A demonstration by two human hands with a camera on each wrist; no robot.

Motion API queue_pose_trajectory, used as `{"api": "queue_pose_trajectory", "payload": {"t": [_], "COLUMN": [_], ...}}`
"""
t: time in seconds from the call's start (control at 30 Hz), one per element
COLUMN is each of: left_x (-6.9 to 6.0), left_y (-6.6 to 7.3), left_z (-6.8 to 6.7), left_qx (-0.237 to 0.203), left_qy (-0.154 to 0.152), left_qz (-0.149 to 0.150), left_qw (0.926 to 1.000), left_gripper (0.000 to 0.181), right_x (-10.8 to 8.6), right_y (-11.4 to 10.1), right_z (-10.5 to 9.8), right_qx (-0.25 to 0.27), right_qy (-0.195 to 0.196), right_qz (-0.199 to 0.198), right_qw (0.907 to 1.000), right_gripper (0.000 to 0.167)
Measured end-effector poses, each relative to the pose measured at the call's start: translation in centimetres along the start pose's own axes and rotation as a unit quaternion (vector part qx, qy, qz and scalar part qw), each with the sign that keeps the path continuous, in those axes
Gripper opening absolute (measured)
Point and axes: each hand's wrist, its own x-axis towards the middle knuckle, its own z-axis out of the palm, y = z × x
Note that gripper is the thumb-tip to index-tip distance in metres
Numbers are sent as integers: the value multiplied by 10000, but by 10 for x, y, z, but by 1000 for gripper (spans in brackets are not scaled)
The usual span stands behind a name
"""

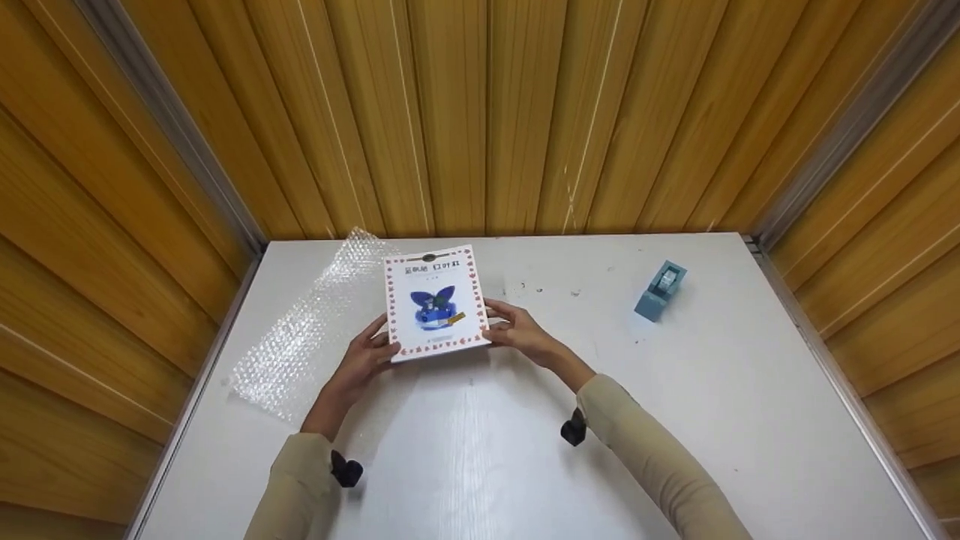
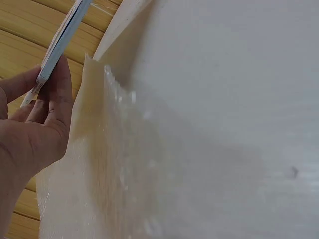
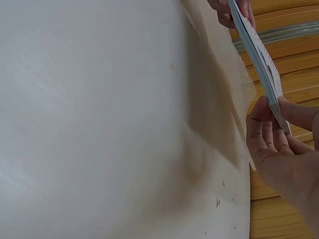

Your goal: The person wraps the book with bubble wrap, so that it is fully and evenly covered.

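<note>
A thin book (image 1: 437, 304) with a white cover, a border of small red leaves and a blue winged picture is held up off the table by both hands. My left hand (image 1: 365, 358) grips its lower left edge, thumb on the cover and fingers beneath. On the opposite side my right hand (image 1: 521, 330) pinches the right edge the same way. Both wrist views show the book edge-on, the left one with its spine or page edge (image 2: 62, 42) between thumb and fingers. Clear bubble wrap (image 1: 300, 337) lies flat, partly behind the book and left hand.
A blue-green tape dispenser (image 1: 660, 291) stands on the right part of the white table (image 1: 712, 420). Wood-patterned walls (image 1: 525, 112) rise along the back and both sides. Small dark marks spot the tabletop between book and dispenser.
</note>
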Motion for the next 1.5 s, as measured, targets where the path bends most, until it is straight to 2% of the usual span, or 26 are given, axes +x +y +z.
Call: {"api": "queue_pose_trajectory", "payload": {"t": [0.23, 0.4, 0.5, 0.67, 0.8, 0.97, 1.07, 1.17, 1.23, 1.4, 1.5], "left_x": [-8, -13, -16, -14, -11, -9, -10, -13, -14, -15, -13], "left_y": [3, 5, 5, 5, 4, 0, -1, -2, -2, -7, -9], "left_z": [-31, -52, -65, -85, -92, -93, -91, -90, -90, -92, -92], "left_qx": [58, 221, 277, 361, 516, 728, 1269, 1998, 2402, 3050, 3204], "left_qy": [106, 215, 273, 312, 389, 622, 992, 1286, 1422, 1407, 1362], "left_qz": [186, 159, 76, -73, -214, -372, -447, -398, -253, 151, 187], "left_qw": [9998, 9994, 9992, 9988, 9977, 9947, 9859, 9705, 9599, 9418, 9373], "left_gripper": [79, 79, 78, 75, 75, 74, 71, 67, 65, 62, 65], "right_x": [14, 24, 30, 46, 54, 57, 58, 59, 60, 62, 61], "right_y": [-4, -1, 0, 4, 7, 10, 15, 20, 22, 24, 24], "right_z": [31, 55, 70, 94, 104, 111, 113, 113, 113, 113, 111], "right_qx": [412, 411, 282, -79, -522, -1024, -1373, -1638, -1754, -1969, -2165], "right_qy": [24, 130, 231, 412, 464, 469, 427, 328, 294, 284, 219], "right_qz": [-146, -132, -88, -118, -72, -18, -14, -70, -144, -276, -403], "right_qw": [9990, 9990, 9993, 9990, 9975, 9936, 9896, 9859, 9840, 9796, 9752], "right_gripper": [70, 68, 66, 64, 63, 58, 54, 52, 51, 51, 49]}}
